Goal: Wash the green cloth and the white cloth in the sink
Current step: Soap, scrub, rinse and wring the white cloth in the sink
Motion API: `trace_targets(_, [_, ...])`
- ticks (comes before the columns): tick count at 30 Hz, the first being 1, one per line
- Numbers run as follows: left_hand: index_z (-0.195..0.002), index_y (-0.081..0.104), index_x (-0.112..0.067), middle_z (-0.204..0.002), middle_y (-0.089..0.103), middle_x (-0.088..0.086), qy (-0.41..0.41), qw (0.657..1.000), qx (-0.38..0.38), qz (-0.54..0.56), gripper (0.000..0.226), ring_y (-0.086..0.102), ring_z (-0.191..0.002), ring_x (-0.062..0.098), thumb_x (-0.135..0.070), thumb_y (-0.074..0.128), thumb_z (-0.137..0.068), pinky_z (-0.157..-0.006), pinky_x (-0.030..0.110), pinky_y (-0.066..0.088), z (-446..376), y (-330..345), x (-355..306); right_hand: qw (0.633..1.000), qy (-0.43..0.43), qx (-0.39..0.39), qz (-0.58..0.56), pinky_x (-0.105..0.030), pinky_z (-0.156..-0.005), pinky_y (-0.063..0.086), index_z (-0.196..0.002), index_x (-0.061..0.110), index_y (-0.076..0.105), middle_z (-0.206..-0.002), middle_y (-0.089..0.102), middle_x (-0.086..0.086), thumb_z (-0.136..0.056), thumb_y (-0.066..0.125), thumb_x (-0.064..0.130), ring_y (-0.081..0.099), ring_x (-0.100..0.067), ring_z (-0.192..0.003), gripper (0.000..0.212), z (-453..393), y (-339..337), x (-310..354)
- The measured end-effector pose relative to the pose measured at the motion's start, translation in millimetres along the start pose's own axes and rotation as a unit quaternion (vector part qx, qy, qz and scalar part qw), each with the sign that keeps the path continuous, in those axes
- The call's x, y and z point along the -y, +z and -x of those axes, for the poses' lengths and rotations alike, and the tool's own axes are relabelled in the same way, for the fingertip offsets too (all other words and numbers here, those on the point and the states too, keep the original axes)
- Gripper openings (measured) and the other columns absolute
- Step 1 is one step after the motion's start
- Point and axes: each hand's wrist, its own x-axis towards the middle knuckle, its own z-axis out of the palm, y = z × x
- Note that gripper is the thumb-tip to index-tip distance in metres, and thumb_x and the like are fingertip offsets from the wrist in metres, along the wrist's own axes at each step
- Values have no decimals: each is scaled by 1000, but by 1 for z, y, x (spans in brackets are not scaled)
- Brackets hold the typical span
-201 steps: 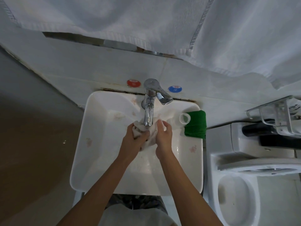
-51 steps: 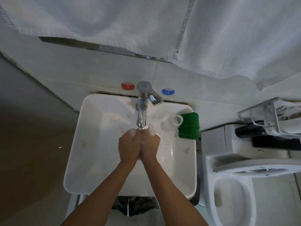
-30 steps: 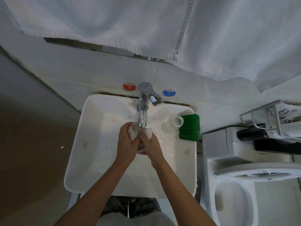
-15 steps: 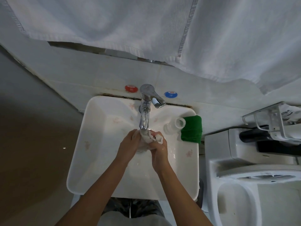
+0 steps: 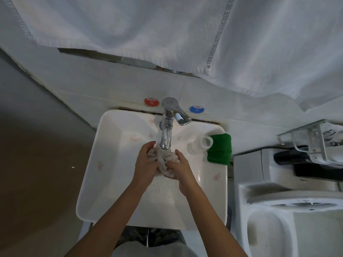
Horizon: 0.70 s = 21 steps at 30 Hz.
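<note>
**White cloth bunched between both hands under the tap**

Both hands are over the sink [image 5: 104, 164], right under the spout of the tap [image 5: 167, 130]. The white cloth [image 5: 164, 160] is scrunched into a wet wad and sits squarely between the two palms. The left hand [image 5: 145, 164] cups it from the left, fingers curled round the folds, fingertips up near the spout. The right hand [image 5: 181, 169] closes in from the right, thumb and fingers wrapped on the lower part of the wad. Twisted folds of the cloth bulge out at the top between the hands, just below the spout; whether water runs onto it I cannot tell.

Over on the right rim of the sink lies the green cloth [image 5: 220, 149], folded, untouched, well clear of both hands. A small clear cup [image 5: 201, 144] lies on its side just beside it, mouth towards the green cloth. Behind the tap, a red dot [image 5: 151, 102] and a blue dot [image 5: 196, 109] sit on the wall. Big white towels [image 5: 167, 30] hang overhead. A toilet [image 5: 278, 219] stands to the right of the sink.
</note>
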Motion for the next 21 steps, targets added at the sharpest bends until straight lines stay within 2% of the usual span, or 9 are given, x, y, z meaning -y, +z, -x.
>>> trace_targets(3, [-136,39,-21,-123,52,5,-4,1000,14,5,65,56,-109,19,-1,68,-82,-82,25,50,1,0,-1,999,-27,11,-26,-24,-76,49,-143,25,38,-136,52,-6,-70,66,16,57,-20,-114,79,-2,-1,-2])
trace_targets(6, [-141,31,-21,-130,48,10,-19,999,24,34,79,52,-114,24,-9,73,-75,-96,39,47,0,-1,-3,994,-51,5,-92,-33,-80,51,-129,20,55,-123,63,-11,-59,58,17,62,-24,-107,70,0,1,-1])
trace_targets(7, [-142,29,-21,-131,48,11,-19,999,29,36,85,52,-116,25,-17,72,-69,-96,40,47,-2,-1,-2,991,-52,1,-124,-38,-83,50,-123,15,59,-119,65,-14,-60,58,18,63,-26,-104,64,0,2,-2])
trace_targets(9, [-145,27,-20,-134,46,8,-23,999,32,31,89,52,-118,24,-30,63,-64,-89,29,48,-4,0,-2,981,-40,-4,-190,-43,-88,49,-115,3,62,-114,67,-20,-65,62,26,64,-31,-101,55,1,4,-3])
trace_targets(10, [-144,28,-22,-132,46,5,-24,999,32,15,88,52,-117,21,-35,62,-64,-86,26,46,-4,1,-1,978,-39,-9,-203,-44,-88,49,-111,-1,63,-110,67,-22,-67,64,32,64,-33,-99,55,0,5,-5])
trace_targets(12, [-131,43,-29,-122,54,1,-6,998,30,-57,72,59,-108,18,-53,63,-66,-86,31,49,-5,3,3,981,-50,-34,-187,-41,-82,49,-96,-2,63,-95,65,-23,-68,67,40,63,-30,-89,50,-1,9,-4])
trace_targets(15, [-112,51,-31,-105,62,5,31,987,5,-159,55,66,-86,16,-73,48,-76,-73,36,56,-2,10,15,981,-105,-98,-134,-32,-67,50,-81,7,58,-74,60,-5,-77,65,27,59,-19,-72,21,-1,22,1])
trace_targets(18, [-114,53,-19,-98,59,3,60,970,-88,-220,49,60,-80,14,-59,40,-90,-62,21,44,4,18,14,979,-130,-130,-84,-31,-76,54,-91,20,62,-88,67,3,-85,56,30,65,-14,-83,13,-2,38,0])
trace_targets(21, [-99,57,-16,-87,63,2,73,957,-138,-245,41,62,-77,18,-52,39,-93,-65,25,44,6,22,10,974,-146,-167,-41,-24,-69,50,-77,20,64,-76,65,6,-95,50,19,61,-3,-71,23,-5,41,-4])
